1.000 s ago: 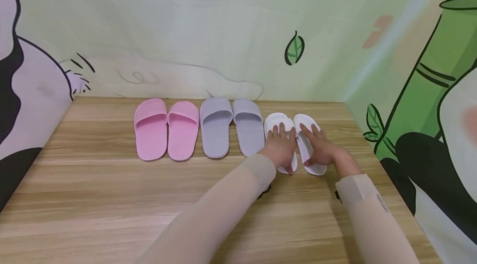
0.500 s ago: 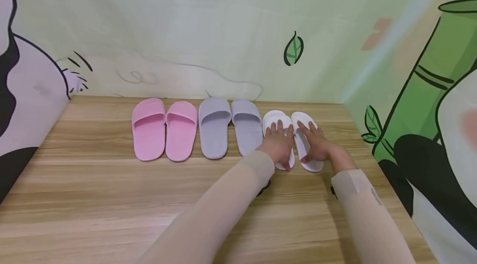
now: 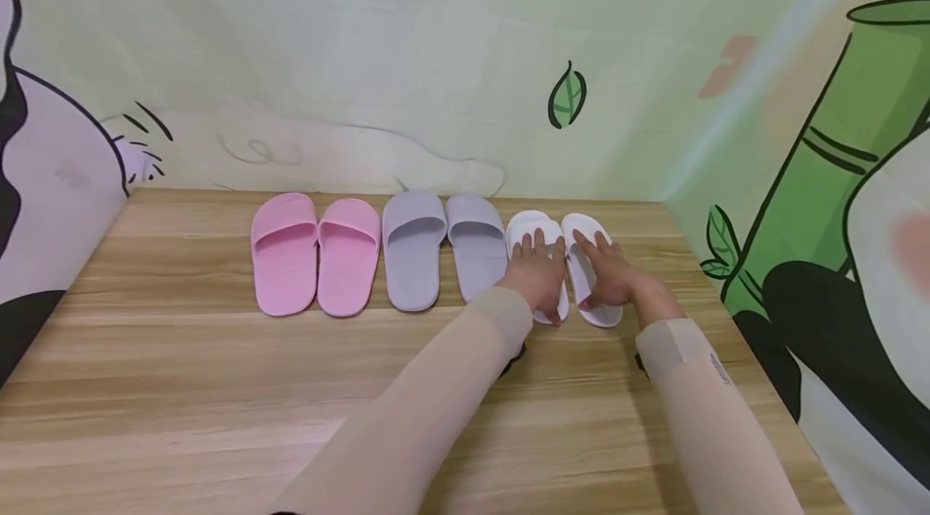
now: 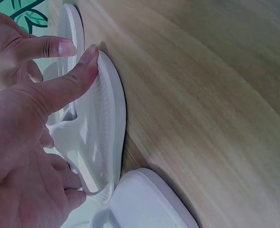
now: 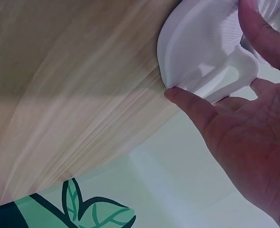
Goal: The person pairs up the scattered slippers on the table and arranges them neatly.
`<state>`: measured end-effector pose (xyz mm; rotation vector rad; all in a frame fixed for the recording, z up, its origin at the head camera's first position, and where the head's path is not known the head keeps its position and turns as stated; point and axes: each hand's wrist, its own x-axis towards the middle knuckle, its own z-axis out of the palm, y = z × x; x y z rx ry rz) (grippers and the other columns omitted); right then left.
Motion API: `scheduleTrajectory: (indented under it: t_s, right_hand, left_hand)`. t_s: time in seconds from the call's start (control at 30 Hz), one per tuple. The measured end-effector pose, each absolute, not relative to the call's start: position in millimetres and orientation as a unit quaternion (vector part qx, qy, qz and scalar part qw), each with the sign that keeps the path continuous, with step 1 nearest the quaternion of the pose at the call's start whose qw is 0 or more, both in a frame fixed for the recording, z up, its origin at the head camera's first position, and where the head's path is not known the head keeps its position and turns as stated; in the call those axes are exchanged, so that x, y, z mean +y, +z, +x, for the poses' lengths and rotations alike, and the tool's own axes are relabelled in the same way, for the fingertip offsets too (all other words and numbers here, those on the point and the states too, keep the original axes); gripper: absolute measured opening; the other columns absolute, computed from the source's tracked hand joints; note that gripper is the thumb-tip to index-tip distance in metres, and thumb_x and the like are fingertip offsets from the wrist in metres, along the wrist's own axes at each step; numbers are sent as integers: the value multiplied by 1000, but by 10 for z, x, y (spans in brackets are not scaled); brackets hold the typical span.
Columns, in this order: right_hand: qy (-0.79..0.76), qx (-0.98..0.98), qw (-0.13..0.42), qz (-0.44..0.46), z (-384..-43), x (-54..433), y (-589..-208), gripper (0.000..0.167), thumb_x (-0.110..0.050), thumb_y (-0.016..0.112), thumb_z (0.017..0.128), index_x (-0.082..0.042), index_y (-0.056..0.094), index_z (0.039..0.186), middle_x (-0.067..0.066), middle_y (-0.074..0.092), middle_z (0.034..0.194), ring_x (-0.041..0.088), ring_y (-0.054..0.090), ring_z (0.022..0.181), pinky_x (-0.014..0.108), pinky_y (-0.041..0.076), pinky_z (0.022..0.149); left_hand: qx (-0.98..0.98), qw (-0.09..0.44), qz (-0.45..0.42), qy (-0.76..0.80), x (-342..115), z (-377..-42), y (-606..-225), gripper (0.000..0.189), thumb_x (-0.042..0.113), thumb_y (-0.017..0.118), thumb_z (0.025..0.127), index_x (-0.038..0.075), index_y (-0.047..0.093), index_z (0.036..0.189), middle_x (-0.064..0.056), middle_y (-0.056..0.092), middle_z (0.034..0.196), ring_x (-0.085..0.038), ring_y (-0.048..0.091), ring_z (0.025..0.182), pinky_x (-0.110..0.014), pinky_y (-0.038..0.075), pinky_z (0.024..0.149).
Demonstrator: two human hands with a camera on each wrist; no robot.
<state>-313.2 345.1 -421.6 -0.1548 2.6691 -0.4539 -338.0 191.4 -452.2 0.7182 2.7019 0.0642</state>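
My left hand (image 3: 534, 279) lies over the left white slipper (image 3: 530, 219), its fingers reaching forward across the strap. In the left wrist view, its thumb (image 4: 71, 85) touches the slipper's heel edge. Spread fingers of my right hand (image 3: 613, 279) rest on the right white slipper (image 3: 581, 223). One of them touches the sole's outer edge in the right wrist view, and the thumb (image 5: 268, 40) is over the insole. Both slippers lie flat side by side, toes to the wall. My hands hide much of their straps and the left one's middle.
Two grey slippers (image 3: 412, 265) stand just left of the white pair, with two pink slippers (image 3: 286, 273) beyond them. A printed backdrop wall (image 3: 363, 55) rises behind the wooden surface (image 3: 327, 386). Another printed wall (image 3: 792, 200) closes the right side.
Both white slippers have slid a little away from me toward the back wall, my hands moving along with them. The grey and pink slippers keep their places; the view has shifted slightly.
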Motion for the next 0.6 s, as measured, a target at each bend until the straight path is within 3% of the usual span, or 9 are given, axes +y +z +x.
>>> scheduleTrajectory:
  t_s: [0.37,0.6]
  right_hand:
    - [-164,962,214,-55,-3219,3460,-4216,122,-8,86,78,-11,1,166,37,-11,167,65,-7,151,77,11,121]
    - [-159,962,216,-51,-3260,3460,-4215,123,-10,86,79,-12,1,167,36,-11,168,64,-7,152,77,12,121]
  left_hand:
    - [949,186,253,22,1982,-3547,-4648,146,60,90,69,14,-8,167,-26,-8,172,-44,0,161,-51,7,132]
    - [952,173,253,25,1873,-3388,-4398,139,57,90,72,13,-1,168,-26,1,172,-42,7,161,-49,11,132]
